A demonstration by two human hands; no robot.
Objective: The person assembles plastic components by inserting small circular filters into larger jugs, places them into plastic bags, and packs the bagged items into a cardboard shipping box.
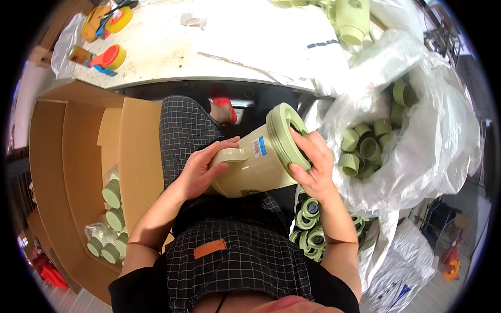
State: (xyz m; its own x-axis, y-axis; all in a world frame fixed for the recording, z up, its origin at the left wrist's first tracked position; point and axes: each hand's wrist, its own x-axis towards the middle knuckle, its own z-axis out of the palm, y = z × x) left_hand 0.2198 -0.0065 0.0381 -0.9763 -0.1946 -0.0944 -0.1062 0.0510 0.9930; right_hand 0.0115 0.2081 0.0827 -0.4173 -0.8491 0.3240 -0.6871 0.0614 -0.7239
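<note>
A large pale green jug (250, 175) lies tilted over my lap, its top pointing up and to the right. My left hand (201, 169) is wrapped around the jug's handle (231, 155). At the other end, my right hand (313, 164) grips a round green lid (280, 136) seated at the jug's mouth, thumb on the near rim and fingers over the top. Whether the lid is fully tightened cannot be seen. A small blue and white label (259, 147) is stuck on the jug's side, below the lid.
An open cardboard box (141, 146) at my left holds several green-lidded items (111, 193). On the right, a clear plastic bag (428, 172) contains green cups (370, 149); green lids (310, 208) lie below it. Tape rolls (112, 56) and a green jug (353, 21) sit on the white table (156, 47).
</note>
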